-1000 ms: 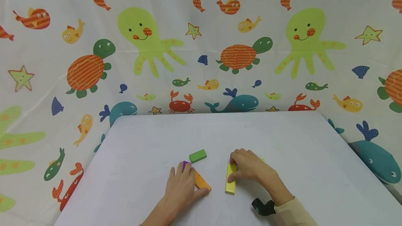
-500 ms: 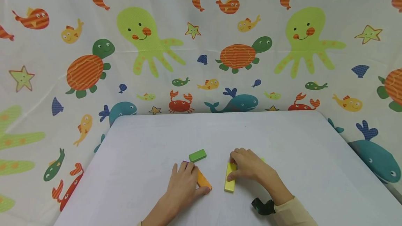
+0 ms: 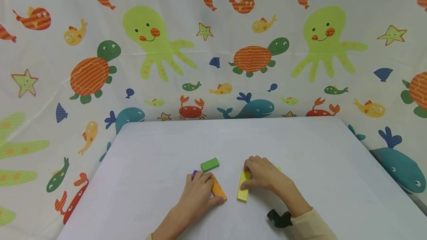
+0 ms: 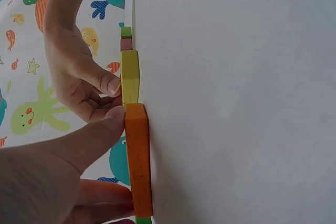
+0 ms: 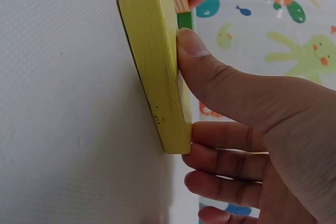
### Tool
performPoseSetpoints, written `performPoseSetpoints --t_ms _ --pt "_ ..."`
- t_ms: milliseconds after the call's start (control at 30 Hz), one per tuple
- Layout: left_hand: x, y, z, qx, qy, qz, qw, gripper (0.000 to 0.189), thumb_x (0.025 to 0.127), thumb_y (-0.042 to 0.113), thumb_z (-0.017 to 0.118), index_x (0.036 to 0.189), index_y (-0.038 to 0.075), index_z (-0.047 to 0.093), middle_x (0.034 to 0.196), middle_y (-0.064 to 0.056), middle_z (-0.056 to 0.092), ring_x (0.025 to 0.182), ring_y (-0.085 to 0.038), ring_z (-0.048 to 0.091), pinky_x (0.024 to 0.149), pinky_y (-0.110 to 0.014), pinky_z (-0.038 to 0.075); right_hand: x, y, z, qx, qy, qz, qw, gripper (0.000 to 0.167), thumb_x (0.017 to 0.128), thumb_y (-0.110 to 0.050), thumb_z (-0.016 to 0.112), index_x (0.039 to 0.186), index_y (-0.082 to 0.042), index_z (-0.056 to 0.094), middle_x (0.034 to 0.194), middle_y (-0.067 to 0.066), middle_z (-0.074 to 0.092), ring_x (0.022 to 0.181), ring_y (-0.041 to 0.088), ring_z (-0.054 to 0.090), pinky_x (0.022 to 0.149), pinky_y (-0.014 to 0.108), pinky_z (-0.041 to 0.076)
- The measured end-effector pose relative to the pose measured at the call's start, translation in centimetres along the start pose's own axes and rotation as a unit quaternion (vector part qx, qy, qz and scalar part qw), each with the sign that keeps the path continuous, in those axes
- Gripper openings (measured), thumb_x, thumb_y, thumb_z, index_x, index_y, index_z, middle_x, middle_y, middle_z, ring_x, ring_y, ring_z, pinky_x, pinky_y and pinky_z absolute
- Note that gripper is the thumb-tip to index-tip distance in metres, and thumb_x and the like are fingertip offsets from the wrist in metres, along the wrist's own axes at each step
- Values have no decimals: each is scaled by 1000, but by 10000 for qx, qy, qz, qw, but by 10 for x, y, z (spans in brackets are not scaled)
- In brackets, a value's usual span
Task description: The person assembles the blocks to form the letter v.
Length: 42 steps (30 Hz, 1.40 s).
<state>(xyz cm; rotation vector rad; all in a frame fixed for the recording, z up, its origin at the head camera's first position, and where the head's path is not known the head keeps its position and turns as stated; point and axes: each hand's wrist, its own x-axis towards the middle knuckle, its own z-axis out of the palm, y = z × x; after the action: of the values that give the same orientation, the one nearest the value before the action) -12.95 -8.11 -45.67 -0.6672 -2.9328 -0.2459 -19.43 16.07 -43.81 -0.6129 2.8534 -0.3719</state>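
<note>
On the white table, my left hand (image 3: 197,193) holds an orange block (image 3: 218,189) lengthwise, thumb at its near end and fingers towards its far end. A purple block (image 3: 195,173) shows partly behind those fingers. My right hand (image 3: 263,175) holds a long yellow block (image 3: 243,193) lying flat. In the right wrist view its thumb rests along the yellow block (image 5: 152,72) and fingertips touch the far end. The two held blocks lie apart, their near ends closest together.
A green block (image 3: 209,165) lies just beyond the left hand. A yellow-green piece (image 3: 279,169) peeks out behind the right hand. In the left wrist view, a pink block (image 4: 126,44) and a small green block (image 4: 126,32) appear past the yellow one. A sea-animal curtain (image 3: 213,47) hangs behind.
My left hand has slid a little to the right with the orange block. The yellow block has shifted slightly away and left under my right hand. The green block has stayed put.
</note>
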Motion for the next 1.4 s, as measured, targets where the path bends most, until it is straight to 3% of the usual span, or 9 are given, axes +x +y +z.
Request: performPoseSetpoints --t_ms 600,833,1400 --pt "9 1 2 -481 -322 -6 9983 69 82 57 74 126 5 68 133 -6 66 114 -24 53 88 -42 37 0 -1 1 -57 80 13 10000 53 71 -53 86 100 -13 67 87 -6 56 85 14 47 85 39 45" --pt "15 2 3 -532 -522 -23 9972 73 84 59 71 133 5 65 138 -6 63 119 -26 53 91 -47 41 2 0 2 -50 83 38 9999 55 70 -54 86 100 -12 67 87 -5 56 85 16 47 85 39 45" --pt "21 3 3 -652 -637 3 9958 70 85 58 71 133 7 64 142 -6 60 113 -24 53 79 -38 37 3 -1 5 -241 216 14 9995 55 71 -56 85 99 -13 66 88 -4 56 85 15 47 87 40 46"
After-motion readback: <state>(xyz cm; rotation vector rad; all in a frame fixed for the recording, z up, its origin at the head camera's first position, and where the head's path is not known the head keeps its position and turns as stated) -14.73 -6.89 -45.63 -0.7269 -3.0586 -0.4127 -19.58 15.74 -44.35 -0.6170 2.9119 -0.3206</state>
